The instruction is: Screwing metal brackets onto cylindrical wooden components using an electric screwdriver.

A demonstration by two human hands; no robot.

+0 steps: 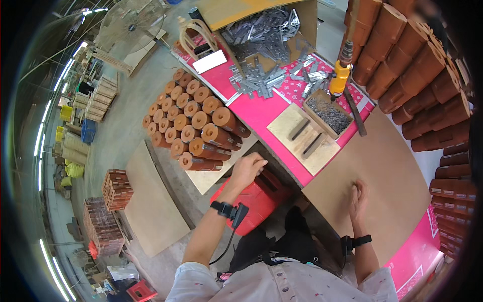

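My left hand hangs over a red plastic stool, close to the front of a stack of orange-brown cylinders with holes in their ends. Its fingers are curled in; whatever they may hold is hidden. My right hand is over a flat brown sheet on the table, fingers loosely stretched, with nothing visible in it. Between and beyond my hands lies a pale wooden board carrying two dark strips. Beside it stands a shallow box of small screws.
A yellow power drill stands beyond the screw box, near a dark bar. Loose metal hinge-like pieces lie on the pink tabletop before a carton. Brown cylinders are piled high on the right.
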